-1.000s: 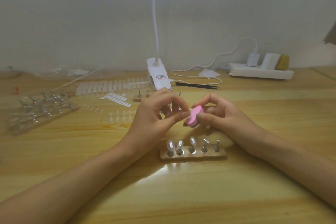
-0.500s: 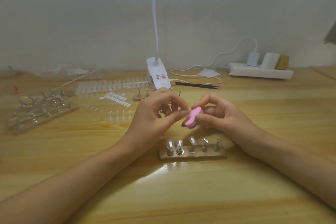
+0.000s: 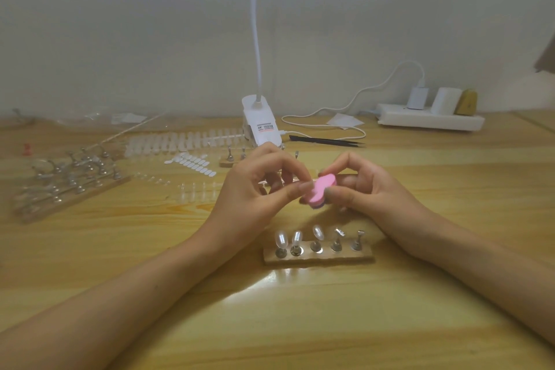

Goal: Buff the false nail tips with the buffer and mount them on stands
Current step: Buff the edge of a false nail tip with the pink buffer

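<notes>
While right hand [image 3: 371, 189] grips buffer [image 3: 319, 193] | left hand [image 3: 255, 189] pinches nail tip [image 3: 304, 186]

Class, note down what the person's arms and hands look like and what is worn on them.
The left forearm and right forearm are bare, with no sleeves in view. The left hand and right hand show no gloves, rings, watch or bracelet.
</notes>
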Motion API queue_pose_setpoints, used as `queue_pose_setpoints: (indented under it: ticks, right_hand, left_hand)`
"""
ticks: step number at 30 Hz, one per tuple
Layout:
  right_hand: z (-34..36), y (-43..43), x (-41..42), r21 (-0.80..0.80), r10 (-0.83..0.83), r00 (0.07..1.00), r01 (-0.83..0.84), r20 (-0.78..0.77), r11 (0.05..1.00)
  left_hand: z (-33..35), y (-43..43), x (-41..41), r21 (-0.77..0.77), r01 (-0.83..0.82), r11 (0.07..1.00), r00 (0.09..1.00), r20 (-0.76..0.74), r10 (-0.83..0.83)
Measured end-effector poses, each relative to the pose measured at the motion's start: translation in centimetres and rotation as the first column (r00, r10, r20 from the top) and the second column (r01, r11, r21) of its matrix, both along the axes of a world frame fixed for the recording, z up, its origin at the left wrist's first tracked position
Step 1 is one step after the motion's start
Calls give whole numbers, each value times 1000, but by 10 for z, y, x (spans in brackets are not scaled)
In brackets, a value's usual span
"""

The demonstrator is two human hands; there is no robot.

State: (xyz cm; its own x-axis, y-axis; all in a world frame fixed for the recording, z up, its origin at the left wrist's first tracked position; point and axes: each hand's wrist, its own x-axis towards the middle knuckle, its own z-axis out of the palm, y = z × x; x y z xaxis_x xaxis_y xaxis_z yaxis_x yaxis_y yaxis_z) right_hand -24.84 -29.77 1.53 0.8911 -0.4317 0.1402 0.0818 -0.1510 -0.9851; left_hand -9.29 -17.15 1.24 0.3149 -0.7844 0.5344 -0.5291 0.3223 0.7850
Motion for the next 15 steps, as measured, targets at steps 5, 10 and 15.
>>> queue_pose_setpoints:
  ticks: [5,10,15]
  right_hand:
    - [0,-1,0,-16,-19,1000,19,2,1000]
    - [-1,-1,0,-19,-27,1000,27,-9,999]
    - [0,0,1,-10,-18,1000,18,-7,1000]
  left_hand:
    - [0,0,0,6,-13,1000,1000,-1,13]
    - [-1,-1,-1,7,-10,1000,1000,-13,10]
    - [-1,-1,0,8,-9,1000,1000,-4,9]
